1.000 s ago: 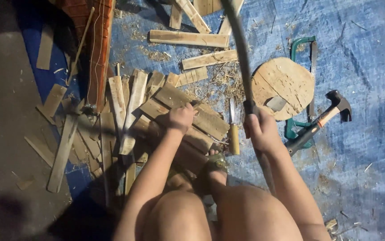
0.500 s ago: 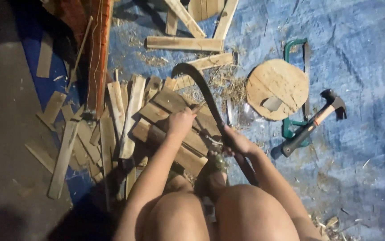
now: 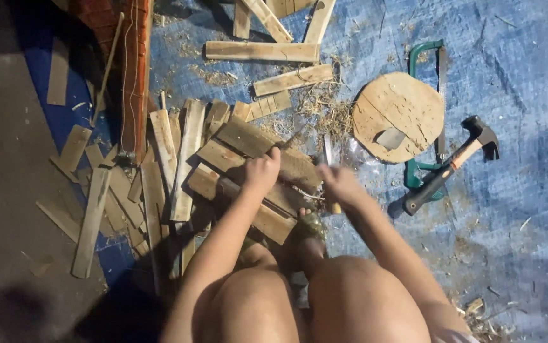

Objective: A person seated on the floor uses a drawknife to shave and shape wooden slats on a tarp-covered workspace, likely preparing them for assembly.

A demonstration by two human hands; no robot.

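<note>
Two hands meet over a heap of rough wooden slats [image 3: 248, 165] in front of my knees. My left hand [image 3: 261, 171] presses down on the top slat, fingers curled over its edge. My right hand [image 3: 341, 184] is blurred; I cannot tell whether its fingers are closed on the knife [image 3: 329, 159] at its fingertips. Right of them lie a round wooden disc [image 3: 401, 114], a green hacksaw [image 3: 430, 95] and a claw hammer [image 3: 452, 165]. Everything rests on a wrinkled blue tarpaulin [image 3: 515, 76] strewn with wood shavings [image 3: 331, 114].
</note>
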